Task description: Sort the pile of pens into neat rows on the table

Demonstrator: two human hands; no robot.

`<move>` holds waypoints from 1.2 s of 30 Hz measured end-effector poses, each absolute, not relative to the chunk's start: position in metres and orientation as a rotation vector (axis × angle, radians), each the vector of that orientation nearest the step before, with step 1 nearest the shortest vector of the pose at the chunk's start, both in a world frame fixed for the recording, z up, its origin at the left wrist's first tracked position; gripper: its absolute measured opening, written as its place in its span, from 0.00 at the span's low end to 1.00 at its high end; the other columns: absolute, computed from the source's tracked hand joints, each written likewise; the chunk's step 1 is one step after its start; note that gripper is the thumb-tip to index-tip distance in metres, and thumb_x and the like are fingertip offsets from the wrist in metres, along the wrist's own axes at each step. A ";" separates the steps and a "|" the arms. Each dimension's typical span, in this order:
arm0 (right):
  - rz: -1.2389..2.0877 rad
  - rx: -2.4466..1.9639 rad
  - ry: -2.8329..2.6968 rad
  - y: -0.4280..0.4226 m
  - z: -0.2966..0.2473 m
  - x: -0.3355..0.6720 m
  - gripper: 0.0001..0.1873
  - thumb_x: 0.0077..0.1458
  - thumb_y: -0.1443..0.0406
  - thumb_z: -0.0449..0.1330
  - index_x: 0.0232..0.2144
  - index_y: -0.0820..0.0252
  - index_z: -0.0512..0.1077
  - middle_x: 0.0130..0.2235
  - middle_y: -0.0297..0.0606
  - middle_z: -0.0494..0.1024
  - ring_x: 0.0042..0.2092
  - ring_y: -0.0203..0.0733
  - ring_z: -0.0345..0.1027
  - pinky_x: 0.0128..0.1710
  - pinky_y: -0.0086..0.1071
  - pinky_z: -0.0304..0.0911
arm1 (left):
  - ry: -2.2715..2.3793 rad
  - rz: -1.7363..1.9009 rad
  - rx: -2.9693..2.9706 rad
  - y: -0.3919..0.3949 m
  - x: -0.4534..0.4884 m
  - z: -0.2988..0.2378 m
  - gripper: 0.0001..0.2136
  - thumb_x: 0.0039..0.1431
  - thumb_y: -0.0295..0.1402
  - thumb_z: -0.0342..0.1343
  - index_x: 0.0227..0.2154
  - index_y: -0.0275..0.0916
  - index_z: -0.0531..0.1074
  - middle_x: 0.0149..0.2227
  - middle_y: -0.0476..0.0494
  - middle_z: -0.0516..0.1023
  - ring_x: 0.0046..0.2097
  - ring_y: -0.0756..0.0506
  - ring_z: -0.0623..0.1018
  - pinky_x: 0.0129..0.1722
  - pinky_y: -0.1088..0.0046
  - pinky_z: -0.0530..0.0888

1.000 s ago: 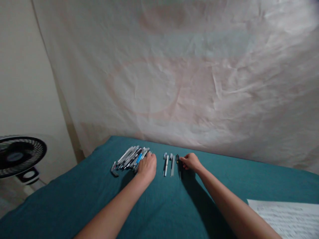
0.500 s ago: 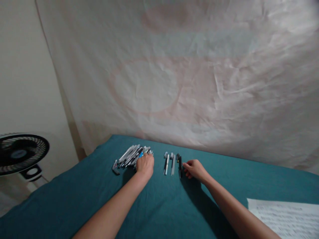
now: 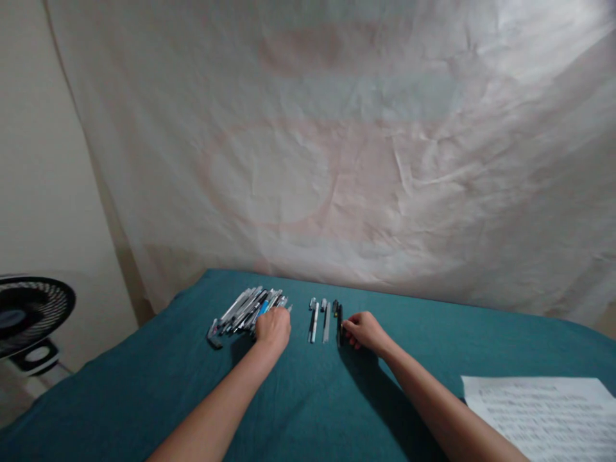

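A pile of several pens (image 3: 243, 309), grey, black and one blue, lies on the teal cloth (image 3: 308, 398) at the far left. My left hand (image 3: 273, 327) rests with curled fingers on the pile's near right end, and what its fingers hold is hidden. To the right, three pens lie side by side: a white pen (image 3: 314, 319), a grey pen (image 3: 326, 319) and a black pen (image 3: 339, 324). My right hand (image 3: 364, 331) sits just right of this row, its curled fingertips against the black pen.
A printed sheet of paper (image 3: 534, 410) lies at the cloth's near right. A black fan (image 3: 26, 314) stands off the surface's left edge. A crumpled pale sheet (image 3: 337, 147) hangs right behind the pens.
My right hand has laid the black pen down beside the row and slid towards me along it. My left hand has drawn back slightly on the pile. The view has shifted a little.
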State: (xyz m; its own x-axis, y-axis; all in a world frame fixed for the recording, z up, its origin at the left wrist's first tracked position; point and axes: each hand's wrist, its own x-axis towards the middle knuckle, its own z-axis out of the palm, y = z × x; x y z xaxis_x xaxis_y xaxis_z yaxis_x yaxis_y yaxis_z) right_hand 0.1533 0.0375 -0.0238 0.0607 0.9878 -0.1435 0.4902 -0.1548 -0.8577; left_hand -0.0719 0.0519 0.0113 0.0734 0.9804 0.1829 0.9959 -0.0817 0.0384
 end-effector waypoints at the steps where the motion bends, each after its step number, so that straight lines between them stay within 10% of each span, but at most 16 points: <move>1: 1.011 -1.717 -1.482 0.037 -0.023 0.153 0.11 0.47 0.64 0.53 0.18 0.65 0.68 0.14 0.34 0.70 0.13 0.30 0.60 0.12 0.21 0.55 | -2.056 -0.243 -2.236 0.052 -0.072 0.012 0.14 0.50 0.25 0.41 0.29 0.32 0.72 0.33 0.30 0.74 0.36 0.40 0.73 0.32 0.66 0.66; 36: 1.256 -1.010 -0.786 -0.003 -0.018 0.185 0.17 0.37 0.54 0.62 0.19 0.62 0.64 0.15 0.26 0.61 0.16 0.26 0.48 0.17 0.24 0.44 | -2.150 -1.851 -3.344 -0.016 0.054 -0.009 0.17 0.41 0.43 0.56 0.26 0.32 0.68 0.21 0.47 0.69 0.21 0.54 0.66 0.21 0.79 0.62</move>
